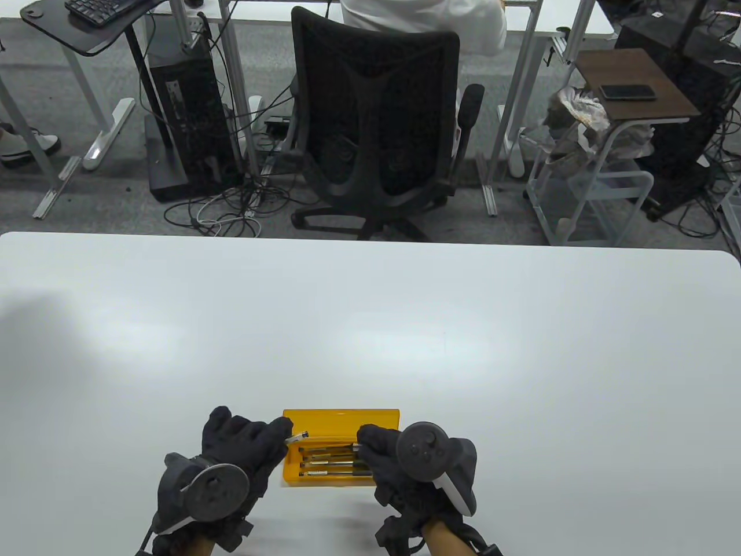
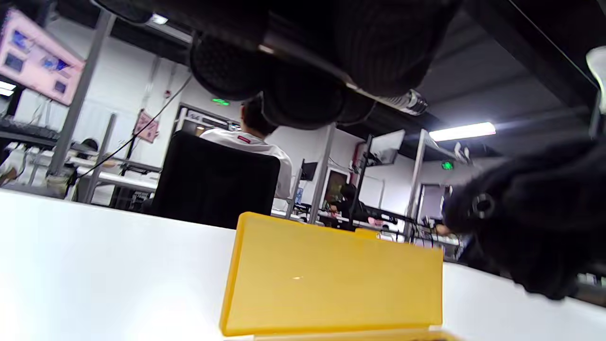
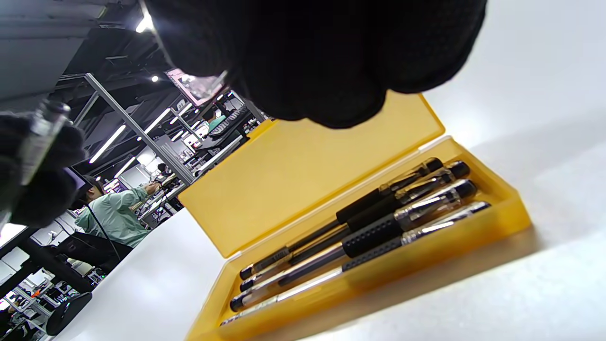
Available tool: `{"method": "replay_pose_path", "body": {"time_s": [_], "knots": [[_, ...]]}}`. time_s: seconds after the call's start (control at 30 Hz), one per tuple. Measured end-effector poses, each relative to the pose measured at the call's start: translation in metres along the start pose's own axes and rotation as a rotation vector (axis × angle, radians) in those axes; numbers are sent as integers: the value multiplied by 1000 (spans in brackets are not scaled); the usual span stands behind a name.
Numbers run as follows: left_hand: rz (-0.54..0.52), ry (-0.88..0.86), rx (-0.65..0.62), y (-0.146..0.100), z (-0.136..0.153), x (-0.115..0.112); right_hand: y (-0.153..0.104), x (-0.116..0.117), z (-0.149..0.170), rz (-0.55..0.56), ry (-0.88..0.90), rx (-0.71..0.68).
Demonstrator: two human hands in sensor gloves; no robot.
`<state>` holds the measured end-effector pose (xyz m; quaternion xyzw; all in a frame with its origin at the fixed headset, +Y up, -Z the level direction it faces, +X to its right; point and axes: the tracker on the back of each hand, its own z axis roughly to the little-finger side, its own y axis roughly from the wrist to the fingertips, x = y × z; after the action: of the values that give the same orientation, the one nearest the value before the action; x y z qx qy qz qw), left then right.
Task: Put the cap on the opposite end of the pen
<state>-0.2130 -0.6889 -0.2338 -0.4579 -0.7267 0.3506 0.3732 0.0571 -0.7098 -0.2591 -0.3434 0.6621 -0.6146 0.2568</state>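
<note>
An open yellow pen box [image 1: 341,418] lies near the table's front edge, with several black-grip pens [image 1: 327,460] in its tray, also seen in the right wrist view [image 3: 369,227]. My left hand [image 1: 281,435] grips a clear-barrelled pen [image 1: 297,438] at the box's left end, its end pointing right. The pen runs under my fingers in the left wrist view [image 2: 393,97]. My right hand [image 1: 367,443] is over the box's right end. It pinches a small black cap [image 2: 482,206], whose open end faces the pen. Pen and cap are a short way apart.
The box lid [image 2: 331,279] stands up behind the tray. The white table [image 1: 405,324] stretches far around the box. A black office chair [image 1: 376,127] stands beyond the far edge.
</note>
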Motion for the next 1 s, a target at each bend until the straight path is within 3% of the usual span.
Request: {"method": "replay_pose_path", "body": {"time_s": [0.27,1.0], "knots": [[30,-13,-45,2,-11,-6,-2,3,-9,18,-14,-75],[68,36,-145,5,-34,-11,-10,12,-26,-58,30,-186]]}}
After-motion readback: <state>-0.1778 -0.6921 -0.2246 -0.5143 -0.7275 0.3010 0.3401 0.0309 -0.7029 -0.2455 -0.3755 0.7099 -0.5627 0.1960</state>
